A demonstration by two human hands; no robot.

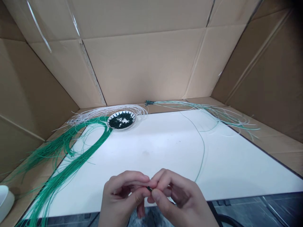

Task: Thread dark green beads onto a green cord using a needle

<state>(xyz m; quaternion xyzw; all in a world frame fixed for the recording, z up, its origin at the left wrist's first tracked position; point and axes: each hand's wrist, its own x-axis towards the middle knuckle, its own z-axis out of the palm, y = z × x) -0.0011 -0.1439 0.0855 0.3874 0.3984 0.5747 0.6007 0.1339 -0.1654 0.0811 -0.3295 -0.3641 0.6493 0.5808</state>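
My left hand (121, 198) and my right hand (183, 200) meet at the front edge of the white board. Thumbs and fingers of both pinch a small dark piece (149, 189), with a brassy glint on it; most of it is hidden by fingertips. A thin pale green strand (203, 148) curves over the board and passes out of sight behind my right hand. Whether it joins the dark piece, I cannot tell.
Bundles of green strands (80, 157) lie at left, with white strands (111, 109) behind. A patterned dish (134, 124) holds small dark pieces. Strands with dark ends (149, 102) lie at back right. Cardboard walls (146, 66) surround the white board (153, 154). A white container (6, 201) stands far left.
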